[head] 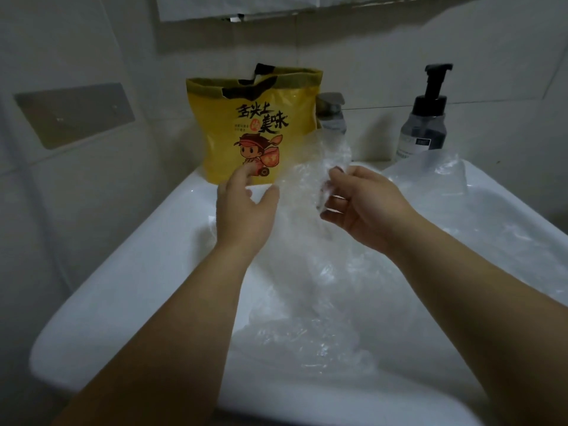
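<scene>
A crumpled clear plastic bag (307, 272) hangs down into a white sink (123, 287) and bunches up at the basin's bottom. My right hand (365, 207) pinches the bag's upper part between thumb and fingers, just below the tap. My left hand (242, 210) is beside the bag on its left, fingers relaxed and spread, the thumb touching the plastic's edge. Both forearms reach in from the bottom of the view.
A yellow printed bag (255, 124) with black handles stands on the sink's back rim. A metal tap (332, 115) is behind the plastic. A pump bottle (425, 121) stands at the back right. More clear plastic (436, 170) lies on the right rim. Tiled walls surround the sink.
</scene>
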{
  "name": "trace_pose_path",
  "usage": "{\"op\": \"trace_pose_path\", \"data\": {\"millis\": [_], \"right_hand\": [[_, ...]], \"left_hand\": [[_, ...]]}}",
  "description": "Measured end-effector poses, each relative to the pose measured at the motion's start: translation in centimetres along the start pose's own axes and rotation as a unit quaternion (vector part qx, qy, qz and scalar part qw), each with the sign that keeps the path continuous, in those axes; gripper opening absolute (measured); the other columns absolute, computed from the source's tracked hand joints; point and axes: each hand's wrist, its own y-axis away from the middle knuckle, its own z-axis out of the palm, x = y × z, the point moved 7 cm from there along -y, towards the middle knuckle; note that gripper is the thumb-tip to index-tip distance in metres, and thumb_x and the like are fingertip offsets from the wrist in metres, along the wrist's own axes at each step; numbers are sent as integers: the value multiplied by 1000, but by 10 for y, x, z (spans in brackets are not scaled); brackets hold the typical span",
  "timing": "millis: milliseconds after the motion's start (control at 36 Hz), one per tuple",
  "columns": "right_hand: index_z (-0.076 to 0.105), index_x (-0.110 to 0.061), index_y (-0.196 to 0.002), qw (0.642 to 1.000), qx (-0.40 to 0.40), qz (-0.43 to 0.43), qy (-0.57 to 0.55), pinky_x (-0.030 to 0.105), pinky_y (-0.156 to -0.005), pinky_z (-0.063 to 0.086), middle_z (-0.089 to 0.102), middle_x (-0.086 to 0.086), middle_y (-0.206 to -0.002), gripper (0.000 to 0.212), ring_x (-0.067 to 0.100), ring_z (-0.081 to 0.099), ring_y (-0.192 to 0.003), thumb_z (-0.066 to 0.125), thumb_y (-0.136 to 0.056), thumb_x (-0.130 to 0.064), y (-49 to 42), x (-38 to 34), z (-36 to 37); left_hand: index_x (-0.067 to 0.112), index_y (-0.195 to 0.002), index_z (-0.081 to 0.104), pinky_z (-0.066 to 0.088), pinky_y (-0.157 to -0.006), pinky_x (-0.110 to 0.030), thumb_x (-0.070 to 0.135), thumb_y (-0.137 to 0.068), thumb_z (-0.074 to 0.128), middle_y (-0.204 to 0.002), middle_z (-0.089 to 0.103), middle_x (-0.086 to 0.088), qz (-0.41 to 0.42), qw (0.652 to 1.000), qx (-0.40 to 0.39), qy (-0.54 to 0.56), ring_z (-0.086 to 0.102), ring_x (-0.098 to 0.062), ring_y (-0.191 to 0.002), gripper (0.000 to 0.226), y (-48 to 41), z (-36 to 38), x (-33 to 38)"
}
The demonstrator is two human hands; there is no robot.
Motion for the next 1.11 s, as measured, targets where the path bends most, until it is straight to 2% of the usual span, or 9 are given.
{"op": "trace_pose_path", "data": {"millis": [83, 167, 306, 583, 667, 750, 861, 972, 1111], "right_hand": [[54, -4, -89, 998, -26, -22, 46, 29, -58, 53, 59, 11, -76, 11, 18, 60, -58, 53, -97, -13, 2, 0, 6], [60, -1, -109, 991, -51, -32, 116, 34, -72, 58, 70, 13, -97, 20, 23, 71, -82, 54, -96, -15, 3, 4, 10], [63, -6, -99, 989, -15, -34, 145, 27, -64, 55, 67, 5, -77, 12, 15, 66, -67, 55, -96, -14, 3, 0, 4], [65, -15, -97, 970, -21, -22, 240, 37, -79, 57, 67, 14, -100, 7, 29, 65, -91, 61, -92, -13, 1, 4, 5], [59, -32, -90, 942, -56, -75, 322, 34, -77, 55, 66, 15, -95, 23, 26, 63, -83, 58, -91, -9, 6, 1, 12], [51, -39, -97, 878, -111, -141, 443, 12, -64, 44, 57, -6, -76, 36, -1, 55, -65, 59, -90, -6, 17, 0, 25], [52, -24, -129, 822, -112, -188, 526, 15, -75, 43, 57, -9, -103, 47, 13, 57, -97, 61, -87, -6, 20, 2, 29], [35, -31, -141, 840, -53, -177, 510, 11, -67, 37, 45, -6, -115, 64, 7, 45, -99, 68, -87, -22, 16, -1, 19], [25, -22, -146, 950, 45, 10, 309, 34, -90, 44, 35, 6, -149, 80, 24, 43, -126, 64, -83, -52, 8, 13, 0]], "left_hand": [[36, -102, 62, 53, -77, -22, 37, -92, 60, -102, 64, 13, 18, 987, -108, 118, 62, -4, -89, 10, 10, 15, 17], [33, -103, 65, 56, -71, -19, 35, -87, 67, -98, 70, 7, 42, 971, -219, 86, 68, -4, -84, 17, 23, 34, 21], [20, -90, 67, 57, -76, -28, 17, -94, 61, -82, 71, 2, -27, 971, -177, 157, 67, -12, -78, 8, 12, 27, 9], [17, -87, 63, 54, -76, -31, 13, -97, 55, -89, 69, 1, -85, 954, -179, 223, 64, -15, -83, 13, 8, 27, 3], [18, -91, 64, 55, -87, -36, 22, -95, 59, -99, 70, -5, -67, 960, -192, 191, 67, -24, -99, 8, 10, 29, 5], [19, -98, 64, 55, -91, -39, 48, -83, 69, -107, 71, -7, -62, 948, -245, 194, 68, -23, -103, 33, 18, 36, 10], [14, -105, 64, 56, -85, -38, 33, -90, 66, -98, 73, -7, -68, 953, -215, 201, 71, -22, -93, 24, 18, 37, 8], [11, -100, 63, 57, -73, -30, 17, -101, 48, -93, 73, -4, -152, 904, -170, 362, 71, -19, -90, 16, 8, 29, 1], [12, -125, 59, 59, -80, -38, 14, -101, 44, -118, 69, -10, -181, 819, -160, 521, 70, -24, -100, 28, 2, 25, 4]]}}
